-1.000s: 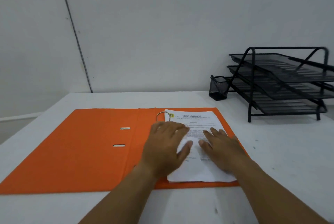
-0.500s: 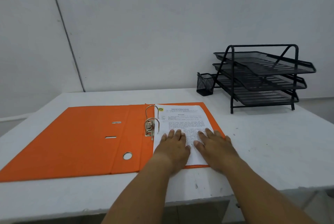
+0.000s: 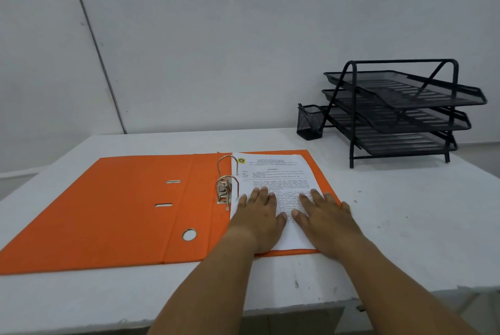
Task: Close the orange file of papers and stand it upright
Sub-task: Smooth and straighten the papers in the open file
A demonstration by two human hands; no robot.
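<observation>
The orange file lies open and flat on the white table, its front cover spread out to the left. A stack of printed papers sits on its right half, threaded on the metal ring mechanism. My left hand rests flat on the lower part of the papers, fingers apart. Just to its right, my right hand also lies flat on the papers, reaching the file's right edge. Neither hand grips anything.
A black three-tier mesh tray rack stands at the back right of the table, with a small black mesh cup attached at its left. A white wall runs behind the table. The table's front edge is close to me.
Both hands have slid down the papers toward me, away from the rings, which are now uncovered. The camera has pulled back.
</observation>
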